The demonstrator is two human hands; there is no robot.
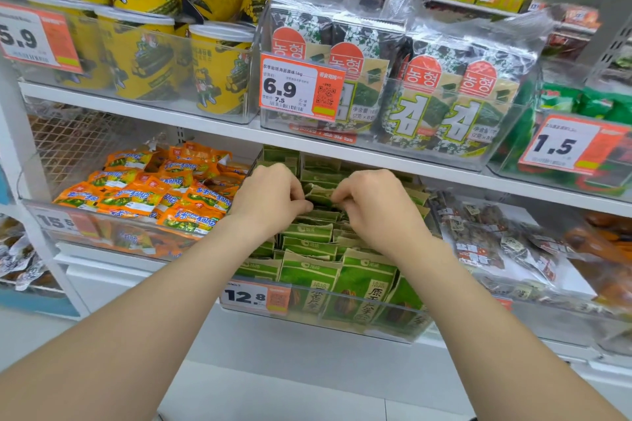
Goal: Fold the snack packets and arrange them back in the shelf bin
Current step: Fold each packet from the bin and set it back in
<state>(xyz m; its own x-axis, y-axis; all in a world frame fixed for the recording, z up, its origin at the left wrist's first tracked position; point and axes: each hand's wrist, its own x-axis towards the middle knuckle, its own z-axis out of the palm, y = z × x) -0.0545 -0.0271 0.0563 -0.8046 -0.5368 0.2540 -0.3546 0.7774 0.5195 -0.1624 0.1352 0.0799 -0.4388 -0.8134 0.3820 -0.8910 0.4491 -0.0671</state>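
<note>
Shop shelving: white boards, clear plastic bins in rows.

Nearest, below both wrists: clear shelf bin (376, 328), its front wall carrying an orange-and-white 12.8 price tag (254, 296). Green snack packets (307, 280) stand upright in packed rows inside it, from the front wall back past the hands. Both forearms reach in over the bin.

Left hand (270, 198): fingers curled, thumb and fingertips pinching the left end of a single packet (319, 195). Right hand (374, 207): same curl, pinching that packet's right end. It sits between the two hands, just above the rows and crumpled along its top; whether it is folded, cannot tell.

Left of the left hand: heap of orange packets (143, 188) lying flat in the neighbouring bin. Right of the right hand: dark snack bags (485, 236) in clear wrap.

Beyond and above the hands, next shelf up: seaweed packs (444, 102) in a clear bin with a 6.9 tag (301, 87). Yellow tubs (219, 68) stand further left.
</note>
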